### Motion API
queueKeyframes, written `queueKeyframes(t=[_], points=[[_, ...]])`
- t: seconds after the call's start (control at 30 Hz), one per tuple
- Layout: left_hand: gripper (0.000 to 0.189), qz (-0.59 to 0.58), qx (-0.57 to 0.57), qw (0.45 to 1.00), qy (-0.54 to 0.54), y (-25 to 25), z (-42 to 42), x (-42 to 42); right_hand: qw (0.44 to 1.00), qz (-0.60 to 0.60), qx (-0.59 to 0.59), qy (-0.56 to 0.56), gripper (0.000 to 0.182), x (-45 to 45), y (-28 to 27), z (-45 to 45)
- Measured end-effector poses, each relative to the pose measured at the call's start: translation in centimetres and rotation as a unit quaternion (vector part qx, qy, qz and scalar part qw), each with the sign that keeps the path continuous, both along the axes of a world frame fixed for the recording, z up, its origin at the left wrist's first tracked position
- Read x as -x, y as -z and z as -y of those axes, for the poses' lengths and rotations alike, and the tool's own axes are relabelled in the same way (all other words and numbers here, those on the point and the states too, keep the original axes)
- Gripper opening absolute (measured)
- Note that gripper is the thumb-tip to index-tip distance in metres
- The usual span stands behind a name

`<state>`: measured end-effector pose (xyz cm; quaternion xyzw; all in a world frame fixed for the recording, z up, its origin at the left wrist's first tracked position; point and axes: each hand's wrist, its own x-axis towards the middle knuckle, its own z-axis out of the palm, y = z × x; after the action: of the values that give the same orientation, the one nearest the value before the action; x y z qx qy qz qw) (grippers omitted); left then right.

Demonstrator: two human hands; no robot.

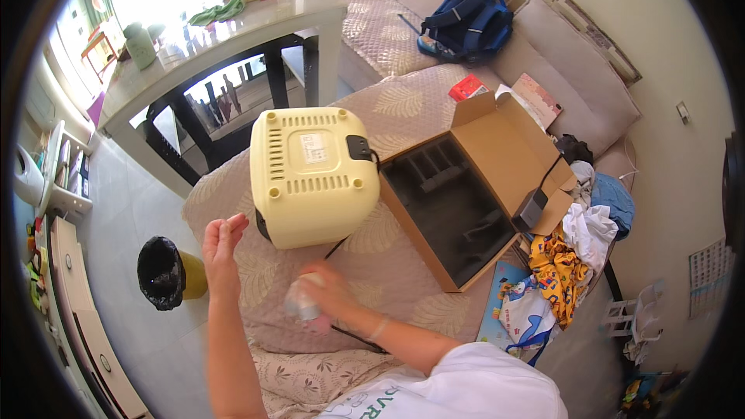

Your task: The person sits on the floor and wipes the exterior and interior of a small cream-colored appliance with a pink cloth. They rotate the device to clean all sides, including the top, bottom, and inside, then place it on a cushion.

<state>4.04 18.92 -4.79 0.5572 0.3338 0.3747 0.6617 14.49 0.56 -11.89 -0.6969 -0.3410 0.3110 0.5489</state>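
A pale yellow appliance with rows of vent slots, small round feet and a label (308, 177) lies on the quilted sofa cover, its underside towards me. Just left of its lower edge I hold my left hand (222, 241) raised, fingertips pinched together; nothing plain shows between them. Below the appliance, my right hand (329, 291) is blurred and grips a crumpled, whitish and pink thing (304, 305), perhaps a cloth or wipe packet. A black cord passes by this hand. To the right, an open cardboard box (416, 244) with a black foam insert (445, 209) rests on the sofa.
A black power adapter (529, 209) lies on the box flap. Beside it are piled clothes (559, 273). A lined waste bin (194, 275) stands on the floor at left. Further back are a white-framed table (314, 11), a blue backpack (468, 26) and a red packet (467, 88).
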Motion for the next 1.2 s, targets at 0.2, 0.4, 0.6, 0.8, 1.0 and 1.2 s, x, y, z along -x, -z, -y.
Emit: queueKeyframes(t=[0.2,0.4,0.6,0.8,1.0,1.2], points=[[0.020,0.063,0.055,0.996,-0.025,0.8,3.0,-6.7,0.966,0.139,-0.025,0.218,0.065,-10.3,-1.8,3.9],[0.022,0.089,0.036,0.990,-0.104,0.5,4.8,-9.3,0.992,0.088,-0.069,0.054,0.080,-14.7,-4.3,1.6],[0.019,0.057,-0.122,0.980,-0.146,1.2,6.3,-8.8,0.997,0.019,-0.034,0.066,0.077,-12.8,-4.2,2.6],[0.013,-0.229,-0.510,0.805,-0.199,0.7,11.8,-9.7,0.982,-0.110,-0.070,0.139,0.041,-12.3,-2.0,8.9],[0.021,0.029,0.010,0.984,-0.176,-1.4,17.8,-11.8,0.981,-0.093,-0.056,0.158,0.047,-13.1,-4.4,13.2],[0.016,0.103,0.052,0.984,-0.139,0.1,17.8,-10.6,0.977,0.017,-0.053,0.207,0.045,-9.0,-0.7,15.3]])
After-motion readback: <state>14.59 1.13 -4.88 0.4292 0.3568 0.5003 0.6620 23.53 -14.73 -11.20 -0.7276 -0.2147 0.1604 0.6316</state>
